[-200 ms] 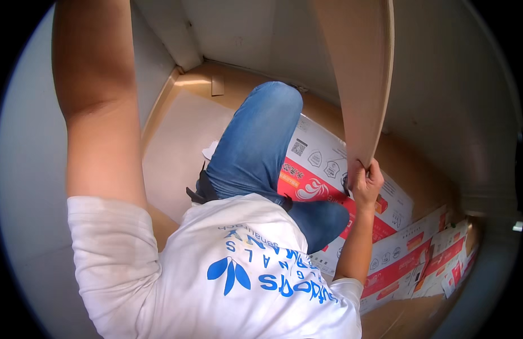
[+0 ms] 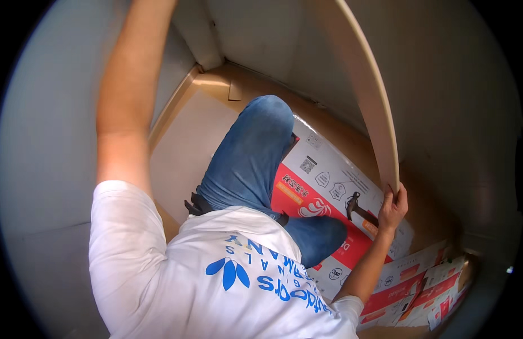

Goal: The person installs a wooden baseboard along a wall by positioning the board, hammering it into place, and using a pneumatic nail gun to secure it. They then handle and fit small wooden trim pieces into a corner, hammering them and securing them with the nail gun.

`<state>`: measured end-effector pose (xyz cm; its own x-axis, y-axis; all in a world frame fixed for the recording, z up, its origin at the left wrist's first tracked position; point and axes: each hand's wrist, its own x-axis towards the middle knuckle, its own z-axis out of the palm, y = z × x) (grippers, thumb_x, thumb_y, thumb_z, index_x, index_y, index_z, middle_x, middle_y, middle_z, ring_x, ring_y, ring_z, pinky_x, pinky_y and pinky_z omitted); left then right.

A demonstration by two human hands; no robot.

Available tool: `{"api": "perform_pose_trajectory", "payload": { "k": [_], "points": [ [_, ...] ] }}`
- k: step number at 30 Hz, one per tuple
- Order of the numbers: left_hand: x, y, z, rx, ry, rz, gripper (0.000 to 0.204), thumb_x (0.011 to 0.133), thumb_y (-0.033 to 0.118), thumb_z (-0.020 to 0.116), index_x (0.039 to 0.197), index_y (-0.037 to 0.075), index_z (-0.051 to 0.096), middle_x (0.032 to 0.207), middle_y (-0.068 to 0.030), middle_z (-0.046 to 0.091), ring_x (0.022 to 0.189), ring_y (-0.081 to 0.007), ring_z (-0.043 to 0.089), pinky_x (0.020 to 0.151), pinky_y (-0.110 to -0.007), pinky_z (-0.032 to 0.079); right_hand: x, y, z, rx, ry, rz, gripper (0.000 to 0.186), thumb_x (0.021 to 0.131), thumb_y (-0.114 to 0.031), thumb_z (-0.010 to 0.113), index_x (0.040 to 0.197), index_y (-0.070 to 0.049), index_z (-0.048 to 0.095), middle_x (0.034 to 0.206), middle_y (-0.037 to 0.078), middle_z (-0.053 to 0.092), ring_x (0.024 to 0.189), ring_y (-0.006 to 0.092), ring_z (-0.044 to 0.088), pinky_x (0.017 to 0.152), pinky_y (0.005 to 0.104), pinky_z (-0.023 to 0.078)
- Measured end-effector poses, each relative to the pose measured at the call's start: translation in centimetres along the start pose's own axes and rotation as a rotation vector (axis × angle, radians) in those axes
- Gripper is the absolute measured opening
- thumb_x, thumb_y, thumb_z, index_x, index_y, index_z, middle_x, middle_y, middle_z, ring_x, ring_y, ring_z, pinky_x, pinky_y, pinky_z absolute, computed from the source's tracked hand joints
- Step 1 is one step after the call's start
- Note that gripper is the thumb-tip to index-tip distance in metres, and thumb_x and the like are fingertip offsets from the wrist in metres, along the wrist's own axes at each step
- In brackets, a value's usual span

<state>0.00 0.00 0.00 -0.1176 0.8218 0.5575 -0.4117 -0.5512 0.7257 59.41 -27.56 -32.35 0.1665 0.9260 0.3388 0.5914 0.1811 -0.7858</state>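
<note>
My right hand (image 2: 395, 206) is closed on the lower end of a long, pale board (image 2: 378, 113) that rises past the top edge. A dark hammer (image 2: 354, 203) lies just left of that hand on white-and-red printed cardboard (image 2: 304, 169). My left arm (image 2: 128, 90) reaches up out of the picture, so its hand is hidden. My bent legs (image 2: 239, 152) in jeans are below, one knee pointing away from me.
Grey walls (image 2: 267, 39) surround me on several sides, meeting in a corner at the back. A plain pale sheet (image 2: 176, 130) covers the floor at left. More printed cardboard (image 2: 397, 294) overlaps at lower right. A small piece of board (image 2: 235, 90) lies near the back wall.
My right hand and the board's lower end have moved right and a little down, showing more of the hammer. My left arm has also shifted right in the view.
</note>
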Motion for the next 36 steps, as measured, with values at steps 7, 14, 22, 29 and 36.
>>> {"api": "perform_pose_trajectory", "payload": {
  "k": [7, 14, 22, 29, 36],
  "points": [
    [-22.2, -26.6, -9.8, -0.112, 0.441, -0.788, 0.038, 0.103, 0.039, 0.064, 0.130, 0.013, 0.061, 0.124, -0.0040, 0.065, 0.117, -0.0221, 0.060, 0.100, -0.043, 0.050, 3.1, 8.8, 4.0, -0.423, -0.298, -0.147, 0.027, 0.089, -0.012, 0.078, 0.111, 0.000, 0.067, 0.098, 0.019, 0.068, 0.091, 0.0384, 0.066, 0.081, 0.0436, 0.053],
    [-30.6, -45.7, -19.3, 0.076, 0.784, -1.148, 0.051, 0.096, 0.048, 0.072, 0.130, 0.013, 0.057, 0.127, -0.0045, 0.058, 0.116, -0.0211, 0.059, 0.106, -0.043, 0.047, 7.0, 16.6, 13.9, -0.533, -0.556, 0.000, 0.028, 0.090, -0.018, 0.076, 0.116, -0.009, 0.070, 0.100, 0.017, 0.069, 0.093, 0.0385, 0.067, 0.081, 0.0471, 0.053],
    [-31.5, -54.1, -28.8, 0.100, 0.764, -1.165, 0.034, 0.100, 0.046, 0.066, 0.112, 0.015, 0.062, 0.095, -0.0016, 0.058, 0.089, -0.0177, 0.059, 0.093, -0.036, 0.050, 12.8, 21.5, 24.7, -0.510, -0.657, 0.029, 0.029, 0.091, -0.020, 0.075, 0.117, -0.007, 0.071, 0.101, 0.018, 0.071, 0.094, 0.0383, 0.067, 0.082, 0.0467, 0.054],
    [-29.9, -58.8, -33.6, 0.323, 0.689, -1.057, 0.046, 0.101, 0.047, 0.063, 0.118, 0.005, 0.063, 0.091, -0.0035, 0.061, 0.082, -0.0175, 0.058, 0.084, -0.035, 0.052, 18.0, 24.7, 32.4, -0.474, -0.671, -0.019, 0.029, 0.093, -0.021, 0.073, 0.116, -0.004, 0.071, 0.106, 0.020, 0.071, 0.098, 0.0408, 0.067, 0.085, 0.0470, 0.054],
    [-28.7, -58.5, -35.7, 0.968, 0.597, -0.956, 0.050, 0.098, 0.042, 0.066, 0.121, -0.003, 0.067, 0.101, -0.0141, 0.070, 0.092, -0.0277, 0.067, 0.083, -0.040, 0.055, 19.3, 27.9, 36.3, -0.609, -0.770, -0.030, 0.026, 0.093, -0.022, 0.071, 0.112, -0.004, 0.071, 0.106, 0.023, 0.071, 0.098, 0.0430, 0.067, 0.086, 0.0492, 0.054]
  ]
}}
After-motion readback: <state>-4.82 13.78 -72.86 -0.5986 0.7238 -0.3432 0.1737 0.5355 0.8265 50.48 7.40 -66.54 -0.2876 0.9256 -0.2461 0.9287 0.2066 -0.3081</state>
